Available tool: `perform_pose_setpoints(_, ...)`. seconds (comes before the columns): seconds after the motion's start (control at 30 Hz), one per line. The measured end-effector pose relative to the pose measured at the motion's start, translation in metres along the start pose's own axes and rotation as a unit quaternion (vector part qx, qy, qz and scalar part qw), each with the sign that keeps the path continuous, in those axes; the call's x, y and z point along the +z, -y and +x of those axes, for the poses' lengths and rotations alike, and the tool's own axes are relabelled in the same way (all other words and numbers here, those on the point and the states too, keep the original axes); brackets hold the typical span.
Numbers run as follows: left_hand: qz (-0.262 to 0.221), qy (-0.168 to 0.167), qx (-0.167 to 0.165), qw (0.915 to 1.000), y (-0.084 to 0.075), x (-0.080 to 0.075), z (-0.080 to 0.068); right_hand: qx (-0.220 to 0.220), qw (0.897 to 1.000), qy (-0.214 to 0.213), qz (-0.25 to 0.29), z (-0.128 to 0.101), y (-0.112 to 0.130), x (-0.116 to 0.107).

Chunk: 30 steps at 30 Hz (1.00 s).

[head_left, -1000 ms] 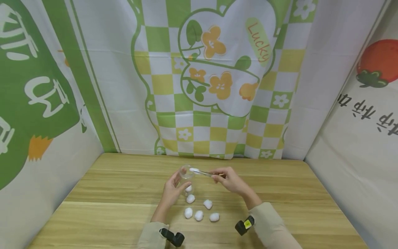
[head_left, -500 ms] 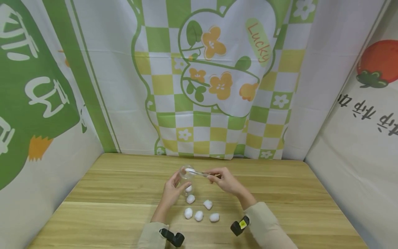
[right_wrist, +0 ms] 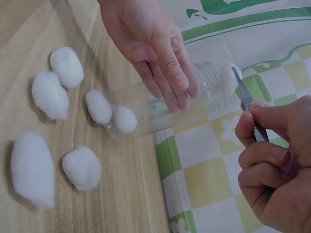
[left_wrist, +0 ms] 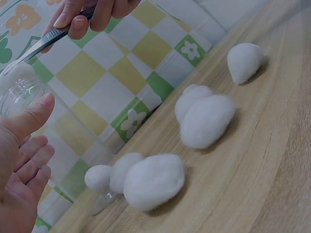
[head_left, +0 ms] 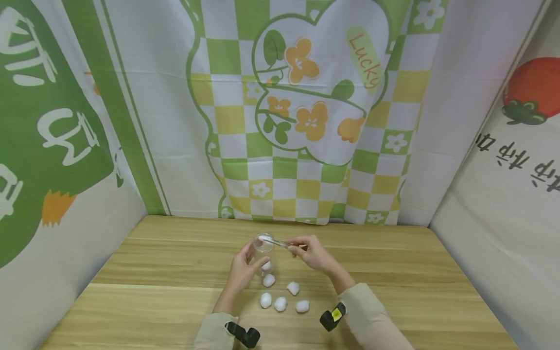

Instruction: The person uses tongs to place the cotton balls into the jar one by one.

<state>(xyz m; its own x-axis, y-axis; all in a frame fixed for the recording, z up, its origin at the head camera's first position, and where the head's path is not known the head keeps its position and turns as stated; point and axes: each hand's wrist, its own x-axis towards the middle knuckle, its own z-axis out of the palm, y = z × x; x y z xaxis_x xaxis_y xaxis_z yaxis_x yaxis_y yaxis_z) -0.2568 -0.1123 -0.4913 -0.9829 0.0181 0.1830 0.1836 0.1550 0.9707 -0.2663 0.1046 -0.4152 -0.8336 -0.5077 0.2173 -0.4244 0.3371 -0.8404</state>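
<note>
My left hand (head_left: 242, 268) grips a clear, open-topped jar (right_wrist: 210, 90), thumb on one side and fingers on the other. The jar stands upright on the table, and one cotton ball (right_wrist: 125, 120) lies at its bottom. In my right hand (head_left: 311, 253) is a pair of metal tweezers (right_wrist: 247, 99), pinched between thumb and fingers. Their tips hold another cotton ball (right_wrist: 227, 79) right at the jar's mouth. Several loose cotton balls (head_left: 280, 304) lie on the wood in front of the jar, the closest (right_wrist: 98, 107) beside its base.
The wooden table (head_left: 144, 291) reaches back to a green-and-yellow checked curtain (head_left: 280, 194) behind the jar. Printed fabric also hangs along the left and right sides. Each sleeve carries a black wrist camera (head_left: 242, 334).
My right hand has moved left with the tweezers, carrying the cotton ball from the jar's right rim to over its mouth. My left hand and the jar stay put.
</note>
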Motion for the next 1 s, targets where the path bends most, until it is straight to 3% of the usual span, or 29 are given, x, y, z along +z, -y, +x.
perform_pose_setpoints(1.0,-0.01,0.013,0.011,0.9998,0.0,-0.0009,-0.001,0.043,0.999,-0.012,-0.018,-0.0002,-0.0045,0.003)
